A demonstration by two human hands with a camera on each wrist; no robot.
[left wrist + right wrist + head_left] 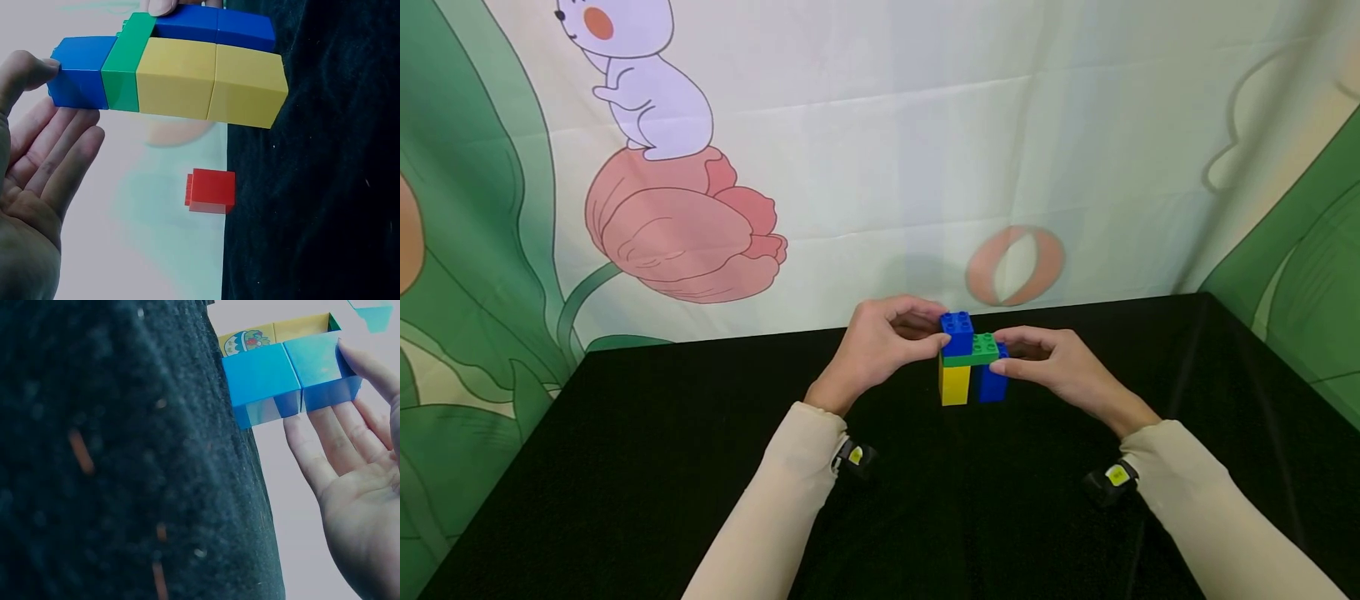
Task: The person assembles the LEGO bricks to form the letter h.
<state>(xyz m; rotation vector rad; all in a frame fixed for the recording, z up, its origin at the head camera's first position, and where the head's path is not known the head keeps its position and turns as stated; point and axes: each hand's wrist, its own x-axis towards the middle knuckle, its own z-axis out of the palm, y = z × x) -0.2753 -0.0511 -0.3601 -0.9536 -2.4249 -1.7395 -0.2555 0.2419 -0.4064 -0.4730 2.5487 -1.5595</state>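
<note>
My left hand (880, 346) pinches a blue toy building block (957, 338) between thumb and fingers. It sits on the left end of a flat green block (985, 350). Under that end stand two stacked yellow blocks (955, 386); two stacked blue blocks (993, 386) form the other leg, a narrow gap between. My right hand (1063, 362) grips the upper block of the blue leg, near the green block's right end. In the right wrist view its thumb and fingers lie on opposite sides of that upper blue block (322, 359).
A loose red block (212, 189) stands apart from the structure in the left wrist view. Black cloth covers the table (647, 467). Behind it hangs a printed curtain (865, 167) with a cartoon animal and a flower.
</note>
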